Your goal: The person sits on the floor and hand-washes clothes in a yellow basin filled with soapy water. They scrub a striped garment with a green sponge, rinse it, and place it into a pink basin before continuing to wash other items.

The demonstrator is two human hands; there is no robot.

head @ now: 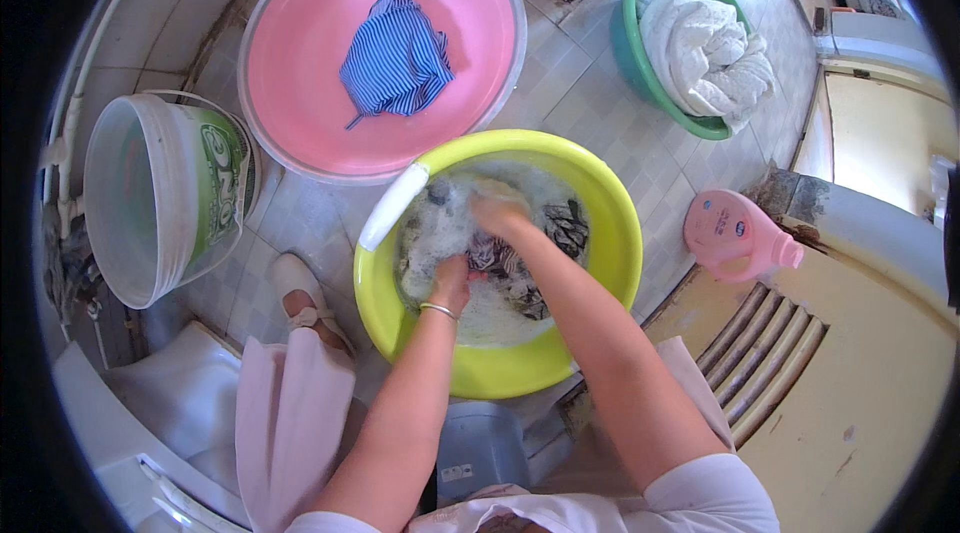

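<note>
Both hands are in a yellow-green plastic basin (499,375) of foamy water that holds dark patterned cloth (566,229). My left hand (452,279), with a bangle at the wrist, is at the left of the patterned fabric, its fingers partly under suds; whether it grips the cloth cannot be told. Farther back, my right hand (496,209) dips into the foam above the cloth, its fingers hidden by suds. A white bar-like piece (394,206) covers the basin's upper left rim.
A pink basin (300,30) with blue-striped cloth (397,56) lies beyond. At the back right is a green basin (631,45) holding white fabric (705,45). A plastic bucket (161,210) stands left; a pink detergent bottle (731,233) lies right, near a slatted door (870,368).
</note>
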